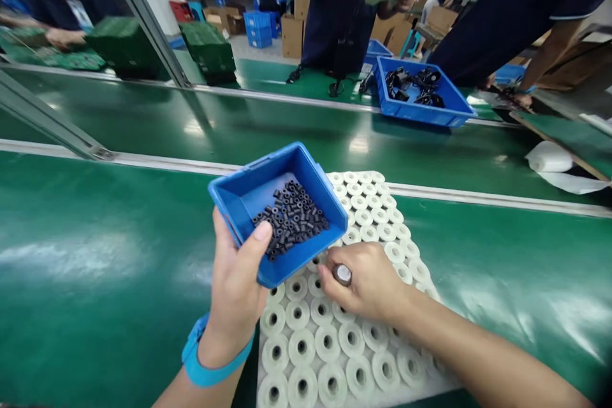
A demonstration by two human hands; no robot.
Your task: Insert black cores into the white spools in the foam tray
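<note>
White spool tray (335,357) nearest; right hand (366,284) fingers curled on spools; left hand (236,287) grips blue bin (268,188); no legible writing.

Hands of the person at work: two, the left hand (236,287) and the right hand (366,280)
Small blue bins: one (248,194), held near centre
Dark cylindrical cores (291,217) in it: too many to count, several dozen
White foam sheets: one (382,210), lying under the hands
White rings (301,347) on the sheet: several dozen, in rows
Blue wristbands: one (205,370)
Large blue crates (415,111) on the far belt: one at right
Other people across the line: at least three
</note>
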